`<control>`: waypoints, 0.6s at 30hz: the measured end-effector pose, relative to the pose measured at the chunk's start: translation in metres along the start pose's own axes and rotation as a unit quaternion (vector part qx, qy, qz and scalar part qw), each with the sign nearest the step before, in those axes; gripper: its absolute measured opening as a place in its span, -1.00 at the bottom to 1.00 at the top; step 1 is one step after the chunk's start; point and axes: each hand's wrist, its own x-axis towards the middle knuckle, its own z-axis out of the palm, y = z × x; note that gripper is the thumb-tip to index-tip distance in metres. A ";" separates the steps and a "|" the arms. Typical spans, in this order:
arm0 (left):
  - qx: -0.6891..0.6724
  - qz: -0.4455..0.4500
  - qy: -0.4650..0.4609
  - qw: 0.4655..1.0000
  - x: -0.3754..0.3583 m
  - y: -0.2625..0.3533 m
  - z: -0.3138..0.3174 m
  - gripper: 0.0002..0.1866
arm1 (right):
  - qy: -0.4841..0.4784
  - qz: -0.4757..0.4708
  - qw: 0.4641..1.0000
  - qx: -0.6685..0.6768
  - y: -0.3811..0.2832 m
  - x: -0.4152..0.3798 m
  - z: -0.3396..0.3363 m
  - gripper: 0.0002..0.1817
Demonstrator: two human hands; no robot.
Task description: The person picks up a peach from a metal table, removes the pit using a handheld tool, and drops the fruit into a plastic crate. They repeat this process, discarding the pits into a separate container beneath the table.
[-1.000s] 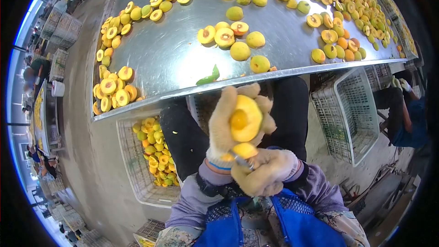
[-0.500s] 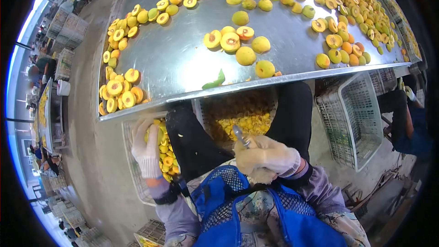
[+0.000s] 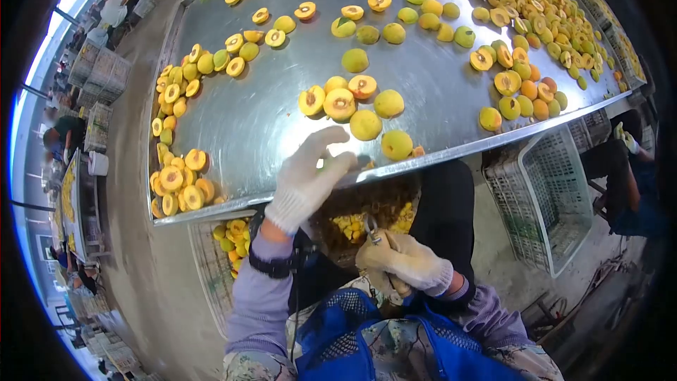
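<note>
My left hand (image 3: 308,178), in a white knit glove, reaches over the near edge of the metal table (image 3: 264,109). Its fingers are apart, thumb and forefinger bent with a gap between them, and nothing shows in them. Just beyond the fingertips lies a small group of halved peaches (image 3: 340,104) and whole-looking ones (image 3: 365,125). In front of my lap, my right hand (image 3: 405,262), also gloved, is closed around a small metal tool (image 3: 371,228) with a curved tip pointing up. Its lower part is hidden in the fist.
Between my knees is a container of yellow peach pieces (image 3: 350,226). A crate (image 3: 211,279) with more peach pieces stands at my left, a plastic crate (image 3: 543,197) at my right. Many peaches (image 3: 550,21) are heaped at the table's far right. Another person's legs (image 3: 613,176) show at right.
My left hand has moved from above the left crate up and right to the table edge, covering where a green leaf lay. My right hand stays near my lap with the tool.
</note>
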 end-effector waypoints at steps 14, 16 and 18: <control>0.355 -0.054 -0.074 0.930 0.248 -0.046 0.059 -0.47 | 0.085 0.015 0.991 0.102 -0.011 0.002 -0.035 -0.73; 0.357 0.005 -0.033 0.934 0.231 -0.060 0.052 -0.48 | 0.075 -0.001 0.991 0.113 -0.010 0.007 -0.039 -0.75; 0.360 0.064 0.008 0.931 0.205 -0.070 0.043 -0.48 | 0.063 -0.019 0.990 0.126 -0.007 0.010 -0.041 -0.76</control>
